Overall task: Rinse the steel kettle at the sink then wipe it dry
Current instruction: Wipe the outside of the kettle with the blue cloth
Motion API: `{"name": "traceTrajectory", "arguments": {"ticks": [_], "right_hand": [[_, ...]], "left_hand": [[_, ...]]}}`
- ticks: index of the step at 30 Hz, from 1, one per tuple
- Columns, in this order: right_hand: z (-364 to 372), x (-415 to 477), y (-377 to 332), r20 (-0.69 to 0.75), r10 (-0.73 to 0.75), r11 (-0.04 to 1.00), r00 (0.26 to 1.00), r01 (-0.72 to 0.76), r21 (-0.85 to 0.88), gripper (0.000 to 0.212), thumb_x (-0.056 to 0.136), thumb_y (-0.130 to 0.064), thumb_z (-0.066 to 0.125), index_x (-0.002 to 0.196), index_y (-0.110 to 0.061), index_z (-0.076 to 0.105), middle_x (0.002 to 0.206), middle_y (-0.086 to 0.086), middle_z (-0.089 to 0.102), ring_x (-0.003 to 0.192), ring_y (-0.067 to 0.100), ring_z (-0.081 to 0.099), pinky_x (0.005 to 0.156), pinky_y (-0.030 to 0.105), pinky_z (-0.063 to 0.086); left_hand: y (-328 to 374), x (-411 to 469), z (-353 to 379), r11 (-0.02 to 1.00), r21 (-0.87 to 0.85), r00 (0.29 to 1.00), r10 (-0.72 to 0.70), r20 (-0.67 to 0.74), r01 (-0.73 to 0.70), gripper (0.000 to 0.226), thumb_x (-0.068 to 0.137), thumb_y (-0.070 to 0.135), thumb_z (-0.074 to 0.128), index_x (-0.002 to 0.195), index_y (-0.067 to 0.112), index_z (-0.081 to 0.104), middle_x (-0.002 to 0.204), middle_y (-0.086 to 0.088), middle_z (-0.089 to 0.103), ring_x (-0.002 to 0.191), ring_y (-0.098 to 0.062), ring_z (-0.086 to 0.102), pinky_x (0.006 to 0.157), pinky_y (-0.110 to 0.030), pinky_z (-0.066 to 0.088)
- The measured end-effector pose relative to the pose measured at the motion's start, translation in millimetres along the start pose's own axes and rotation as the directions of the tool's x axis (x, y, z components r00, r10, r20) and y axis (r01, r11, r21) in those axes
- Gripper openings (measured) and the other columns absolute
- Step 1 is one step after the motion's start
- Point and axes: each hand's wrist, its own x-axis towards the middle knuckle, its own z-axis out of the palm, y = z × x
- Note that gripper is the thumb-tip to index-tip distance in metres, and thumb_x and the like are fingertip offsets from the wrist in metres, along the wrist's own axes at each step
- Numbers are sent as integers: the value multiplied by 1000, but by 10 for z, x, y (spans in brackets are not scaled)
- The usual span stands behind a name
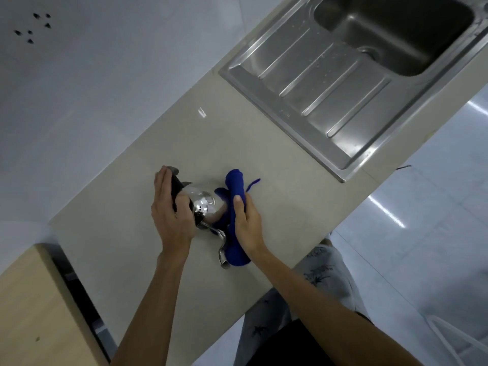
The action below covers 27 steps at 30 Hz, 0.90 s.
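The steel kettle (pixel 206 207) stands on the beige counter (pixel 184 143), its curved spout pointing toward me. My left hand (pixel 171 210) is shut on the kettle's black handle at its left side. A dark blue cloth (pixel 235 191) is draped against the kettle's right side and over the spout, and my right hand (pixel 247 220) is shut on it, pressing it to the kettle body. Much of the kettle is hidden under both hands and the cloth.
A steel sink (pixel 396 35) with a ribbed drainboard (pixel 311 83) is set into the counter to the far right. A white wall runs along the left. A wooden surface (pixel 31 307) lies at lower left, the counter's front edge at lower right.
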Motion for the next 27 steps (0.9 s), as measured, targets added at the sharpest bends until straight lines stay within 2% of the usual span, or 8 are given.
{"name": "traceTrajectory", "arguments": {"ticks": [3,6,10,14,17,20,24,27], "right_hand": [[-124,128,-93,-42,8,987,999,-15,-162,28,104,-29,43,122,-13,57,94,-6,63,74,1,56,72,23,43],[-423,331,-293,46,40,953,998,-24,-303,38,103,-30,44,136,-12,52,122,0,64,104,17,60,92,35,48],[-930,592,-702,50,-166,858,985,169,-486,31,102,-26,46,129,-15,58,105,6,70,91,23,64,84,39,52],[-1385,919,-921,74,-358,592,931,287,-753,29,98,-13,49,124,-7,59,109,17,67,97,32,61,90,42,49],[-1619,1132,-855,182,-354,343,917,309,-887,41,102,-21,45,142,-15,44,135,17,54,120,36,50,105,49,41],[-1792,1291,-743,292,-279,110,915,333,-937,44,102,-23,46,145,-19,41,144,15,47,125,38,44,108,50,38],[-1859,1348,-687,297,-141,98,944,312,-945,55,99,-25,53,150,-22,34,154,11,38,139,38,35,115,53,31],[-1760,1182,-714,303,-200,103,932,327,-939,63,95,-35,58,151,-23,30,156,10,35,143,38,29,115,58,27]], "left_hand": [[-25,-15,-11,999,21,998,-51,41,50,51,87,20,37,134,12,54,145,-11,53,137,-39,49,108,-60,44],[48,-47,-64,996,7,994,-85,63,85,56,87,26,39,138,8,53,150,-11,50,145,-29,40,119,-52,35],[111,-44,-97,996,22,993,-86,83,84,57,87,30,42,137,4,52,149,-14,49,143,-34,41,117,-54,35],[160,-53,-104,995,16,992,-102,69,101,57,87,29,43,137,1,52,150,-14,49,144,-30,41,120,-49,33],[166,-60,-99,995,12,993,-101,65,100,52,89,25,45,134,0,54,148,-15,50,142,-32,43,118,-51,36],[168,-63,-93,991,13,989,-131,74,130,50,90,23,47,134,0,53,148,-14,49,142,-33,43,117,-51,36],[170,-63,-130,990,30,986,-138,88,136,55,92,34,48,137,3,51,151,-10,47,145,-28,40,120,-49,35],[112,-43,-165,988,27,979,-154,132,152,62,92,48,54,137,6,47,148,-16,46,140,-37,42,115,-57,39]]}}
